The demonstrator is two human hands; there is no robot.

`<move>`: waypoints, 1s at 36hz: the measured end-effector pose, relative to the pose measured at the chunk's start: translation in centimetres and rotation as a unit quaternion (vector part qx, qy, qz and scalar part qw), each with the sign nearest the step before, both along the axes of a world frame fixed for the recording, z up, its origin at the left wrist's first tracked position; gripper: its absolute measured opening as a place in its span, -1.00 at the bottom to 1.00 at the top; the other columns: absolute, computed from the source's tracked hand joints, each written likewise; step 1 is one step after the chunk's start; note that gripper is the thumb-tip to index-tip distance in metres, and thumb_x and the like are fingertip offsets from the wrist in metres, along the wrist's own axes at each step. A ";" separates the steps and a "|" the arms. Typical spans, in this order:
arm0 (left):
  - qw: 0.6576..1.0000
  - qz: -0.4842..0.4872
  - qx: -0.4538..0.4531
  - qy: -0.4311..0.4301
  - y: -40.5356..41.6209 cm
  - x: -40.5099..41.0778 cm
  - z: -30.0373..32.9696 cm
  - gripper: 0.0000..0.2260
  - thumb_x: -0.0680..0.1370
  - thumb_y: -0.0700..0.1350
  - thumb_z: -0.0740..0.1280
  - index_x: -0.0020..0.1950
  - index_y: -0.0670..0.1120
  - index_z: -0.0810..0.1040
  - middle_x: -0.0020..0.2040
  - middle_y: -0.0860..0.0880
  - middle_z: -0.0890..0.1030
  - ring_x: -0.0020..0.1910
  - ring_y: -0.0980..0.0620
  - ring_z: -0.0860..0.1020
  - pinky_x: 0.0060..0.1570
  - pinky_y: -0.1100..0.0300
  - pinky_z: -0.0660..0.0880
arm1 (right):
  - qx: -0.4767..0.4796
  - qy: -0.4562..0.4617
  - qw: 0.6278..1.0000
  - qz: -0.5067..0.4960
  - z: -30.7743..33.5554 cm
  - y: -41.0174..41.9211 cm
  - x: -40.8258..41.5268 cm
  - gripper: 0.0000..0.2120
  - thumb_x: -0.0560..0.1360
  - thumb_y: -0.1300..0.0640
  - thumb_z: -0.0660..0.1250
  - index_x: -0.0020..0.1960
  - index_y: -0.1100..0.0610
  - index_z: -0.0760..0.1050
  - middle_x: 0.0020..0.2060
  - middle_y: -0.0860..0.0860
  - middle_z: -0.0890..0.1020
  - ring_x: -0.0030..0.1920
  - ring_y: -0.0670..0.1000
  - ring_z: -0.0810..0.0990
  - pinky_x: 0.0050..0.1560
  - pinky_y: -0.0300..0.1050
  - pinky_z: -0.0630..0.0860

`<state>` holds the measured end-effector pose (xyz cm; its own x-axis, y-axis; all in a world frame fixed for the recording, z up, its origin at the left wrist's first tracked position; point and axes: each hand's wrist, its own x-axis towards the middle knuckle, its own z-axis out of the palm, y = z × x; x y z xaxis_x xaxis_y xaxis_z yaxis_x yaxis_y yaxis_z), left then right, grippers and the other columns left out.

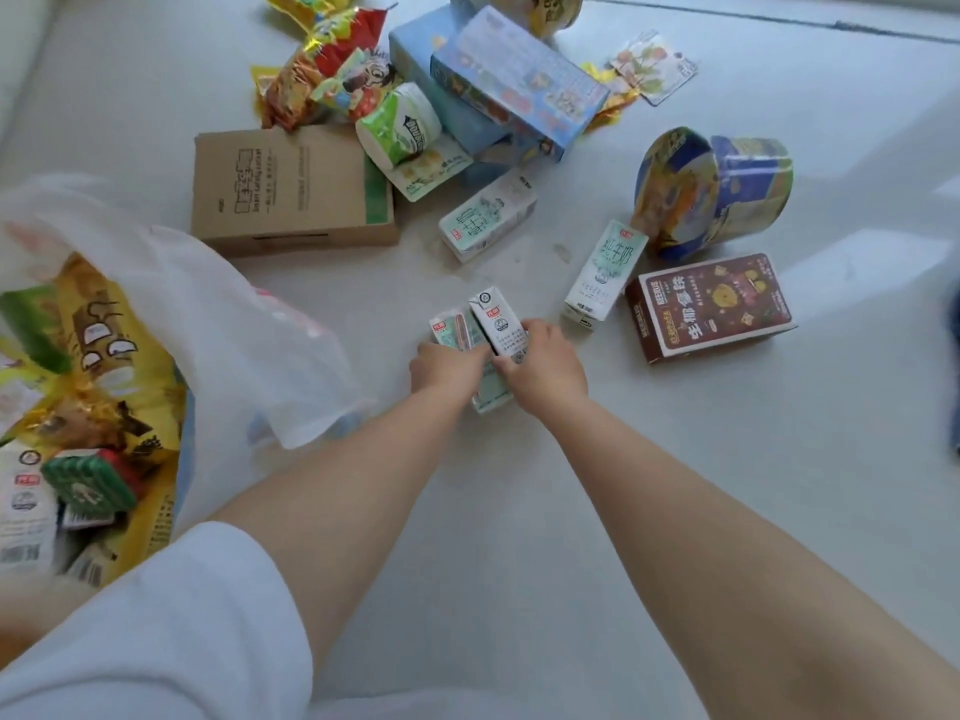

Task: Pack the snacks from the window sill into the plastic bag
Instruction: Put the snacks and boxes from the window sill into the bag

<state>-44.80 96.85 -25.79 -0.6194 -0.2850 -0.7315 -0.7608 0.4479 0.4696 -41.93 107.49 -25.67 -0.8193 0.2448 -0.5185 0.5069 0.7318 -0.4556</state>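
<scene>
Both hands closed on milk cartons: left hand (pixel 445 367) grips one carton (pixel 451 328), right hand (pixel 543 367) the other carton (pixel 496 317).

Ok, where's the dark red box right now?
In the head view the dark red box lies flat on the sill at right, just below the tipped blue noodle cup and beside a milk carton.
</scene>
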 end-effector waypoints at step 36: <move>0.957 0.010 0.129 0.261 -11.7 7.1 14.3 -0.71 0.48 0.14 0.37 0.06 0.00 0.42 -0.08 0.08 0.57 -0.16 0.15 0.56 -0.21 0.24 0.53 | -0.429 0.122 0.854 -0.269 12.1 -10.4 5.2 -0.65 0.56 -0.06 0.24 0.13 0.21 0.49 -0.05 0.10 0.64 -0.06 0.07 0.62 0.00 0.01 0.55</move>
<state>-37.67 85.11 -11.45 -0.9160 -0.1521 -0.3713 -0.3993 0.2545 0.8808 -36.70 97.09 -13.55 -0.8171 0.2357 -0.5261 0.4782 -0.2326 -0.8469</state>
